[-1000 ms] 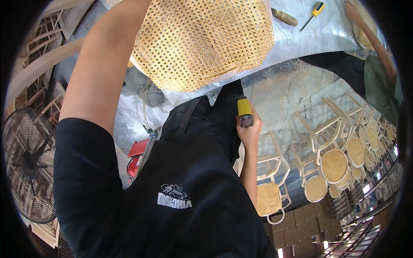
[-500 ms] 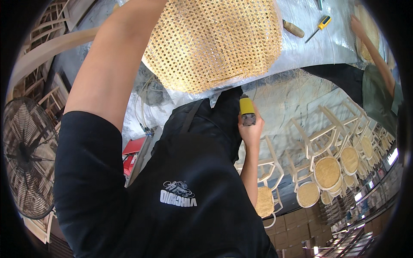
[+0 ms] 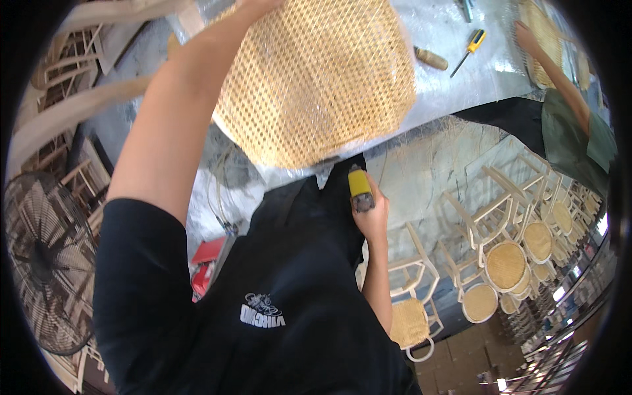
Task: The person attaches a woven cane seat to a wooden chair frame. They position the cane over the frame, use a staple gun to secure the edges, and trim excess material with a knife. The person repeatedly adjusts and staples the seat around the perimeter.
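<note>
A rounded panel of woven cane webbing [image 3: 322,82] lies on the plastic-covered table in front of me. Over its far left side reaches my left arm. Only the wrist end of my left hand [image 3: 266,4] shows at the top edge, so its fingers are out of sight. Below the panel's near edge, close to my body, my right hand [image 3: 372,214] is wrapped round a yellow and dark staple gun [image 3: 359,184]. The tool is apart from the cane. Right of the panel lie a wooden-handled tool [image 3: 431,58] and a yellow-handled screwdriver [image 3: 475,41].
At the far right another person's hand [image 3: 525,36] rests at a second cane panel [image 3: 543,46]. Pale wooden chair frames with round cane seats [image 3: 505,263] stand on the right. A large black fan [image 3: 46,263] and curved wooden parts [image 3: 99,105] are at left.
The cane panel appears lower and further left as the view shifts. My right hand, still holding the staple gun, also sits slightly lower and further left in the picture.
</note>
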Motion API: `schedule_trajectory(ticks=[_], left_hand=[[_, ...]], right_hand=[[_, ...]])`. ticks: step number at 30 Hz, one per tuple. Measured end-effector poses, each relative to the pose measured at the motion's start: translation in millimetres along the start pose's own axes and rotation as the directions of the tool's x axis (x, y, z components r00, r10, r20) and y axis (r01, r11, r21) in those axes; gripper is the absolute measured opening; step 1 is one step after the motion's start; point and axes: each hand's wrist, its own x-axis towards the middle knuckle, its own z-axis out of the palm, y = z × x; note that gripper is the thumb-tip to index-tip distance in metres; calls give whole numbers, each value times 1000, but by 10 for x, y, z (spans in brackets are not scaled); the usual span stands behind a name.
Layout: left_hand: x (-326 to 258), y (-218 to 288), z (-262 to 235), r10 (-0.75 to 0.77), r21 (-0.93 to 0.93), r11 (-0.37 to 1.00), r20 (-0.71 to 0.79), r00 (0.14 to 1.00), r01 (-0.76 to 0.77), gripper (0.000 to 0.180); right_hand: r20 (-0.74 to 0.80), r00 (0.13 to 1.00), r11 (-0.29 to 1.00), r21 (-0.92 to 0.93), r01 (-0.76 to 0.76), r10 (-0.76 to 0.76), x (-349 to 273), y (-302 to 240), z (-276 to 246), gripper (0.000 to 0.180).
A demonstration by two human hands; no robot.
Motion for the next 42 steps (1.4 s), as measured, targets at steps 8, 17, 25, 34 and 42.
schedule_trajectory(ticks=[8, 17, 25, 34, 42], left_hand=[[-14, 109, -86, -17, 176, 984, 68, 998, 5, 73], [8, 225, -93, -40, 135, 990, 70, 997, 30, 71], [-17, 125, -95, -98, 143, 986, 63, 993, 88, 67], [-47, 159, -91, -82, 156, 985, 59, 995, 72, 64], [-61, 166, -152, -90, 158, 985, 138, 986, 68, 66]], right_hand=[[254, 897, 827, 356, -435, 363, 576, 130, -839, 30], [-239, 829, 812, -456, 364, -506, 3276, -211, -1401, 84], [32, 874, 759, -481, 439, -485, 4056, -284, -1091, 69], [112, 868, 582, -699, 415, -484, 3377, 109, -1088, 46], [-76, 953, 859, -459, 229, -294, 2358, 409, -1050, 42]])
